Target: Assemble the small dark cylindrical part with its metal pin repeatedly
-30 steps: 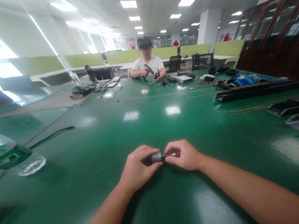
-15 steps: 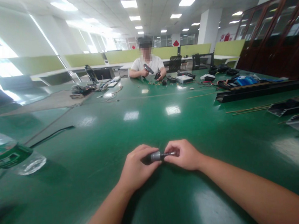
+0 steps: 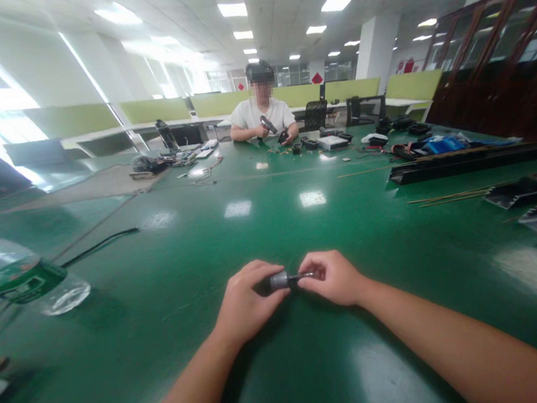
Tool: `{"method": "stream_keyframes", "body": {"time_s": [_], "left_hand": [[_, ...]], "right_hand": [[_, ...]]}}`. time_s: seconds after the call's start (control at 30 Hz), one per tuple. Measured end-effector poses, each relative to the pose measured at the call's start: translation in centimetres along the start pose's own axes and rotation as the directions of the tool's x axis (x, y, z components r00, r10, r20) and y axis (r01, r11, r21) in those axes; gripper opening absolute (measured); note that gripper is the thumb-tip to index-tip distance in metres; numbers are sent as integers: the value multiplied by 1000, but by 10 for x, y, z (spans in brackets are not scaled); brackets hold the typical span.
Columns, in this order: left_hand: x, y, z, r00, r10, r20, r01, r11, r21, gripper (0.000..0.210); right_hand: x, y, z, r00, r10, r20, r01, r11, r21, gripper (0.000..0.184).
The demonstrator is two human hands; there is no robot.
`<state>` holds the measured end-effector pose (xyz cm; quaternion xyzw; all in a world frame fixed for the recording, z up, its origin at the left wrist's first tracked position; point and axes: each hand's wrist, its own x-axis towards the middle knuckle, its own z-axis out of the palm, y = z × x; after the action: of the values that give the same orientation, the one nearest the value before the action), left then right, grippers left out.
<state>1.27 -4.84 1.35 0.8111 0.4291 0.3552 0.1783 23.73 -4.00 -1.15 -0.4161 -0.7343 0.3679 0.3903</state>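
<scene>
— What's there?
— A green table (image 3: 181, 336); at its far side, a person (image 3: 249, 116) in white; near left, a clear bottle (image 3: 26, 280).
— And the hands?
— The left hand (image 3: 247, 302) wraps around a grey-and-black tool (image 3: 279, 281), near middle. The right hand (image 3: 337, 278), just right of it, pinches the tool's thin shaft (image 3: 308, 275).

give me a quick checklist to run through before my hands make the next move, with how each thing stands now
1. Left hand gripping the grey-and-black cylinder: ok, fingers and thumb around it.
2. Right hand on the thin shaft: ok, fingers at it.
3. Shaft firmly seated in the cylinder: cannot tell, too small and partly covered.
4. Plastic bottle apart from the left hand: ok, off to the left.
5. Co-worker out of reach of your hands: ok, at the far side of the green table.
</scene>
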Motion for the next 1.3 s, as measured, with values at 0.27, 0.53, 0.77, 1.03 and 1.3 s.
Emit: {"method": "stream_keyframes", "body": {"time_s": [0.27, 0.53, 0.77, 1.03, 1.3], "left_hand": [[1, 1, -4, 999, -21, -27, 21, 1000, 17, 24], [-1, -2, -6, 999, -24, -29, 25, 999, 43, 25], [2, -7, -12, 998, -27, -52, 31, 997, 64, 24], [7, -21, -23, 903, -340, -262, 341, 939, -45, 41], [7, -16, -22, 716, -676, -171, 438, 626, -645, 71]], "right_hand": [[0, 0, 0, 1000, 25, -5, -25, 1000, 7, 10], [1, 1, 0, 999, 35, -29, -35, 999, 3, 9], [3, 1, 0, 996, 55, -74, -54, 999, 4, 10], [7, 7, 0, 991, 111, -72, -105, 991, 84, 13], [8, 11, 0, 997, 55, -51, -52, 997, 51, 13]]}}
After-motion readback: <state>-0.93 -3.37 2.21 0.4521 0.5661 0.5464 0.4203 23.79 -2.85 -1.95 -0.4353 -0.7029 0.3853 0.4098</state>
